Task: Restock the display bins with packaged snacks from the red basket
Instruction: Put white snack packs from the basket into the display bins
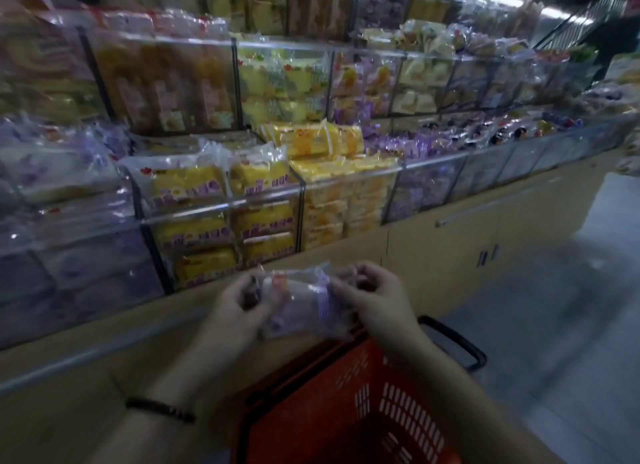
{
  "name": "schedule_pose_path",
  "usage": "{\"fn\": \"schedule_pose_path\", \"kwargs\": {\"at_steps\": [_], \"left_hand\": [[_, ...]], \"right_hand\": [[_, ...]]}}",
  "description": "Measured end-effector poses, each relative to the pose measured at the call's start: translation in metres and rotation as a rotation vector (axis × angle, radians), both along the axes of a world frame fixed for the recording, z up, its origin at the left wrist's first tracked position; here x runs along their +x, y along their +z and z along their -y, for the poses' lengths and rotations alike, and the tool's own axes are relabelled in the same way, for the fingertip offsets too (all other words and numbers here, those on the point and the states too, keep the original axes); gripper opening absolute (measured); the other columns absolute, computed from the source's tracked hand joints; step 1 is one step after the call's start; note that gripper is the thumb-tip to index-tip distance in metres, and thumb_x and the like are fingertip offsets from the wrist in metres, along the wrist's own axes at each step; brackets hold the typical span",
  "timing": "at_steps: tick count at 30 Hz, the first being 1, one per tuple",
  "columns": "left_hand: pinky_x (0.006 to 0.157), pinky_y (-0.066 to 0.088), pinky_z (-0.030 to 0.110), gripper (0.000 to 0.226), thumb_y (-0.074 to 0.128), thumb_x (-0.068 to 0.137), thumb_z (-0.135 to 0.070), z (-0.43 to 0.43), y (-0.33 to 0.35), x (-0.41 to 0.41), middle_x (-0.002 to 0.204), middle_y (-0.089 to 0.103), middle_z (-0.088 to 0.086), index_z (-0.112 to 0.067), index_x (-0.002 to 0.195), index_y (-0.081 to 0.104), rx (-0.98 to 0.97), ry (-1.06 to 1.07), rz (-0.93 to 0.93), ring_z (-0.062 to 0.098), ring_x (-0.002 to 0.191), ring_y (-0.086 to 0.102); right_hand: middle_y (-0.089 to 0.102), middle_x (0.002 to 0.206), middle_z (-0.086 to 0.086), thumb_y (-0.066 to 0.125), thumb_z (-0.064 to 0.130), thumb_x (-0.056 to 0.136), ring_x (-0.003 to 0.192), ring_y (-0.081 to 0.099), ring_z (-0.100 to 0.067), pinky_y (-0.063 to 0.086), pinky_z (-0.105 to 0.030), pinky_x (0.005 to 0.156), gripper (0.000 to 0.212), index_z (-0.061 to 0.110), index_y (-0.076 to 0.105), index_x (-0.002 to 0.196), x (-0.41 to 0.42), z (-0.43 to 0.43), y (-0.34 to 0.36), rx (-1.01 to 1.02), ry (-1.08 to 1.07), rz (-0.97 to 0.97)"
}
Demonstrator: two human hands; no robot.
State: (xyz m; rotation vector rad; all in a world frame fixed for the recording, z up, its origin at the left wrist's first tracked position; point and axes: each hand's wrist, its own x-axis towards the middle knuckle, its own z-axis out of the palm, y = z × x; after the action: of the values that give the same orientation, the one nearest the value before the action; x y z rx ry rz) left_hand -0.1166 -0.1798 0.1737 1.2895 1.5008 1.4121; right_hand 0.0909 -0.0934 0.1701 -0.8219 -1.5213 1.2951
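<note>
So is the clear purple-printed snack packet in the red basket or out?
Out: the left hand and right hand grip the packet above the red plastic basket.

A shop, seen along its snack aisle. Beyond the left hand (pixel 239 304) and right hand (pixel 374 297) rise tiers of clear display bins (pixel 221 209), crammed with yellow and purple wrapped snacks (pixel 187 183). Below the hands is a red plastic shopping basket (pixel 363 394). To their right run cabinet doors (pixel 450 252) and a grey floor (pixel 554 307).
</note>
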Motion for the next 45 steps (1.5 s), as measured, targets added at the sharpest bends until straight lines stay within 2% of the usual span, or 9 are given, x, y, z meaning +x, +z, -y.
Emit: {"fn": "schedule_pose_path", "kwargs": {"at_steps": [3, 11, 15, 19, 24, 32, 38, 42, 45], "left_hand": [[0.075, 0.062, 0.041, 0.023, 0.072, 0.087, -0.04, 0.026, 0.026, -0.022, 0.095, 0.08, 0.006, -0.026, 0.104, 0.078, 0.086, 0.064, -0.009, 0.023, 0.081, 0.075], [0.062, 0.044, 0.032, 0.021, 0.078, 0.091, -0.032, 0.089, 0.086, -0.092, 0.084, 0.07, 0.032, -0.013, 0.084, 0.075, 0.152, 0.265, -0.18, 0.024, 0.067, 0.059], [0.052, 0.049, 0.028, 0.03, 0.081, 0.091, -0.025, 0.108, 0.114, -0.113, 0.099, 0.068, 0.036, -0.001, 0.105, 0.07, 0.178, 0.379, -0.18, 0.024, 0.064, 0.063], [0.054, 0.059, 0.034, 0.024, 0.082, 0.089, -0.016, 0.131, 0.141, -0.135, 0.097, 0.073, 0.028, -0.008, 0.108, 0.07, 0.2, 0.428, -0.132, 0.023, 0.064, 0.071], [0.051, 0.058, 0.031, 0.018, 0.081, 0.091, -0.02, 0.154, 0.174, -0.174, 0.087, 0.079, 0.012, -0.01, 0.104, 0.073, 0.211, 0.474, -0.194, 0.021, 0.065, 0.072], [0.054, 0.05, 0.029, 0.019, 0.086, 0.086, -0.036, 0.165, 0.222, -0.245, 0.086, 0.08, 0.001, -0.026, 0.098, 0.076, 0.189, 0.574, -0.381, 0.02, 0.066, 0.071], [0.054, 0.051, 0.03, 0.011, 0.083, 0.09, -0.03, 0.141, 0.216, -0.297, 0.087, 0.078, 0.004, -0.026, 0.095, 0.074, 0.141, 0.67, -0.427, 0.023, 0.066, 0.07], [0.048, 0.058, 0.036, 0.013, 0.074, 0.098, -0.026, 0.126, 0.2, -0.321, 0.085, 0.078, 0.0, -0.036, 0.104, 0.069, 0.16, 0.757, -0.485, 0.022, 0.064, 0.075], [0.063, 0.058, 0.034, 0.02, 0.075, 0.095, -0.037, 0.124, 0.192, -0.328, 0.085, 0.078, -0.009, -0.042, 0.112, 0.066, 0.157, 0.789, -0.552, 0.017, 0.071, 0.074]], "right_hand": [[0.071, 0.072, -0.002, 0.081, 0.013, 0.088, 0.066, 0.067, -0.015, 0.053, -0.03, 0.056, 0.015, 0.003, 0.069, 0.091, -0.018, 0.02, 0.025, -0.015, 0.064, -0.035], [0.061, 0.066, -0.011, 0.08, 0.011, 0.088, 0.058, 0.054, -0.02, 0.047, -0.034, 0.052, 0.013, 0.011, 0.07, 0.081, -0.1, 0.063, 0.086, 0.126, 0.131, 0.048], [0.056, 0.062, -0.006, 0.081, 0.014, 0.089, 0.052, 0.049, -0.019, 0.047, -0.036, 0.054, 0.018, 0.005, 0.07, 0.078, -0.123, 0.078, 0.119, 0.155, 0.16, 0.013], [0.059, 0.057, 0.0, 0.084, 0.02, 0.087, 0.049, 0.056, -0.021, 0.049, -0.036, 0.051, 0.015, 0.009, 0.075, 0.082, -0.149, 0.089, 0.151, 0.25, 0.17, 0.067], [0.067, 0.065, -0.005, 0.082, 0.019, 0.09, 0.057, 0.065, -0.023, 0.06, -0.055, 0.056, 0.013, 0.008, 0.075, 0.088, -0.191, 0.098, 0.183, 0.344, 0.2, 0.119], [0.074, 0.067, 0.005, 0.085, 0.035, 0.086, 0.049, 0.059, -0.004, 0.045, -0.028, 0.052, 0.018, 0.018, 0.078, 0.086, -0.265, 0.092, 0.226, 0.449, 0.144, 0.216], [0.077, 0.079, -0.005, 0.082, 0.027, 0.09, 0.053, 0.072, -0.018, 0.051, -0.026, 0.042, 0.015, 0.017, 0.072, 0.084, -0.315, 0.085, 0.243, 0.43, 0.144, 0.333], [0.076, 0.08, -0.013, 0.08, 0.024, 0.092, 0.055, 0.074, -0.024, 0.064, -0.051, 0.057, 0.016, 0.01, 0.072, 0.09, -0.349, 0.077, 0.237, 0.347, 0.132, 0.343], [0.077, 0.074, -0.006, 0.081, 0.028, 0.089, 0.063, 0.076, -0.024, 0.065, -0.051, 0.066, 0.015, 0.018, 0.07, 0.087, -0.367, 0.073, 0.225, 0.374, 0.143, 0.355]]}}
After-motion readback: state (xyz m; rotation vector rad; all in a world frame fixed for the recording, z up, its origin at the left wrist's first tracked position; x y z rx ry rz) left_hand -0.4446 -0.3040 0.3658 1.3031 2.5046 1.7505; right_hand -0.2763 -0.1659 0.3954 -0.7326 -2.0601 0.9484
